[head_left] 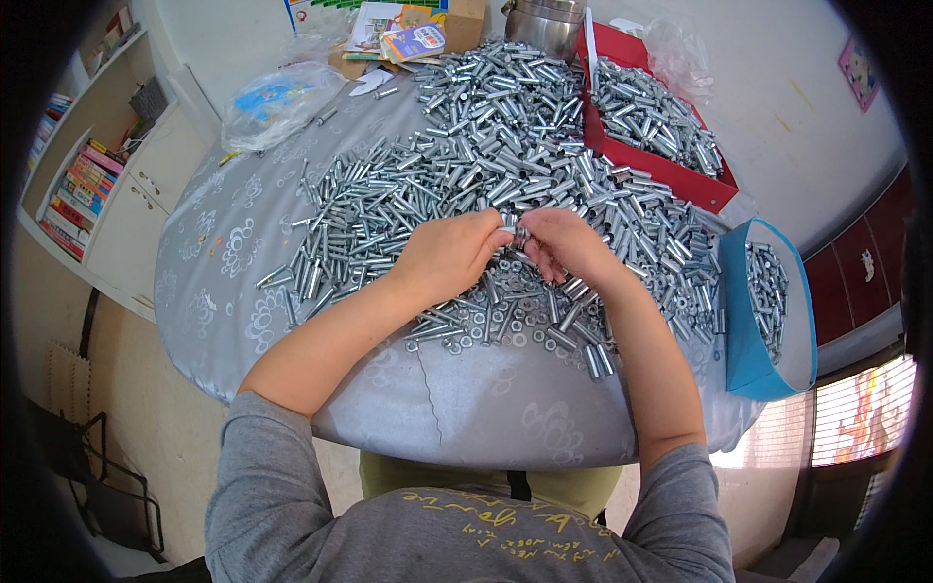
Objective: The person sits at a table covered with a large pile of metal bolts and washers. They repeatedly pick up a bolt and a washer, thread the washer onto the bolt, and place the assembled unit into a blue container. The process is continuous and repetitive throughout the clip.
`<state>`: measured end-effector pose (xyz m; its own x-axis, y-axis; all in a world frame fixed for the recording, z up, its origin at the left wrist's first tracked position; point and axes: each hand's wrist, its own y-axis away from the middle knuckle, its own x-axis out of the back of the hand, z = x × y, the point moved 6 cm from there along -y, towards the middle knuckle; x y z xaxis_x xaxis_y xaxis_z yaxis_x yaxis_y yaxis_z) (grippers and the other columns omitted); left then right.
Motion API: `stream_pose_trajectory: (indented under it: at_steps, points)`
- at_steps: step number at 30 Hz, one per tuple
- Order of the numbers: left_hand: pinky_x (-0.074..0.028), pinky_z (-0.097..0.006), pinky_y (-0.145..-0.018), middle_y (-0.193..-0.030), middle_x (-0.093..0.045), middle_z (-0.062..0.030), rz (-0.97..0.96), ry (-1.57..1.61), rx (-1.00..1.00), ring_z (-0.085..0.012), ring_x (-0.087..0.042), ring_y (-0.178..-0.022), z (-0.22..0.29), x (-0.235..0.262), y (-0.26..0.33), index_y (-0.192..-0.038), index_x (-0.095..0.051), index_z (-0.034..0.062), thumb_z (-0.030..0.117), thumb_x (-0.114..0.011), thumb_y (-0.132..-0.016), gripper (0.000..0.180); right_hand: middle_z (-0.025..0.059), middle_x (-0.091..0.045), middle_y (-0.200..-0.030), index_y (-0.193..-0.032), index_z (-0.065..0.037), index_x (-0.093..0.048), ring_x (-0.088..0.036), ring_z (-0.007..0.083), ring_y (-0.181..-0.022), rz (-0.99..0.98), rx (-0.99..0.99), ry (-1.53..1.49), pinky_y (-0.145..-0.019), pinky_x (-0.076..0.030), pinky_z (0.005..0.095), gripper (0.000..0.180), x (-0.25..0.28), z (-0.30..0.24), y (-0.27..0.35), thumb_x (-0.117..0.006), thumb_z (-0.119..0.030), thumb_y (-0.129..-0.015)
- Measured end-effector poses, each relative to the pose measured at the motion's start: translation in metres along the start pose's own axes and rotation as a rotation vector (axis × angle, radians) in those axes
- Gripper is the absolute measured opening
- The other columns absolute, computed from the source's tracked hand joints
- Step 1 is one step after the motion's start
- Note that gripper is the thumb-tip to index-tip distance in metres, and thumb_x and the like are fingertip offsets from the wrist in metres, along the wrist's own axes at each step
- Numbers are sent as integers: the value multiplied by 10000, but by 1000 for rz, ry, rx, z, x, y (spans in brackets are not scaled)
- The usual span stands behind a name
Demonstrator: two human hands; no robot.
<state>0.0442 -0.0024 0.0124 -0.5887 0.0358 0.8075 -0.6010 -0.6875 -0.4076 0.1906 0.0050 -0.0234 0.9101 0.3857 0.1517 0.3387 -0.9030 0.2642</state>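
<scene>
Surface (224,291): rounded, grey, floral-patterned. Metal bolts (352,202) and cylindrical sleeves (592,363) heaped from its centre to the far edge; washers (519,339) scattered toward the near edge. Red box (671,180) near far right edge; blue box (750,374) at right edge; plastic bag (282,102) at far left edge.

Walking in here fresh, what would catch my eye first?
A huge heap of shiny metal bolts and tubes spreads across the table. Over its near part, the left grip and right grip meet at a small metal piece. A red box and a blue box of hardware stand at right.
</scene>
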Motion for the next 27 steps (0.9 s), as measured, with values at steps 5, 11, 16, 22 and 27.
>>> stream_pose_trajectory:
  at_steps: [5, 11, 16, 22, 27]
  points:
    - [-431, -419, -559, -737, -566, -119, -3, -9, 10, -329, -578, -688, -1, 1, 1, -850, -490, 72, 289, -460, -912, 227, 50, -560, -719, -949, -28, -523, -546, 120, -470, 156, 27, -91, -324, -368, 224, 211, -6, -14, 6, -478, -223, -882]
    - [-429, -422, -557, -735, -568, -119, 6, -16, 8, -327, -579, -684, -2, -1, 1, -850, -490, 74, 291, -464, -910, 227, 39, -532, -727, -977, -36, -517, -501, 93, -461, 110, 165, -41, -341, -375, 208, 192, -6, -11, 1, -494, -195, -871]
    - [-427, -424, -552, -719, -568, -118, 15, -6, 27, -331, -577, -672, -4, 1, -1, -843, -490, 77, 300, -465, -910, 234, 37, -529, -700, -972, -45, -545, -493, 75, -499, 158, 20, -95, -395, -382, 218, 176, -4, -11, 5, -508, -180, -867]
    - [-427, -427, -553, -716, -569, -118, 12, -15, 28, -333, -576, -668, -4, 1, 0, -842, -489, 77, 308, -461, -912, 243, 80, -613, -807, -974, -11, -618, -577, 146, -737, 462, 376, 437, -657, -460, 280, 244, 10, -14, 2, -536, -213, -864]
    - [-431, -426, -558, -728, -573, -116, 21, 0, 29, -332, -578, -674, -3, 3, 0, -867, -507, 85, 312, -453, -915, 238, 61, -626, -810, -973, 2, -628, -556, 117, -748, 419, 489, 480, -689, -447, 258, 265, 4, -27, 9, -544, -229, -875]
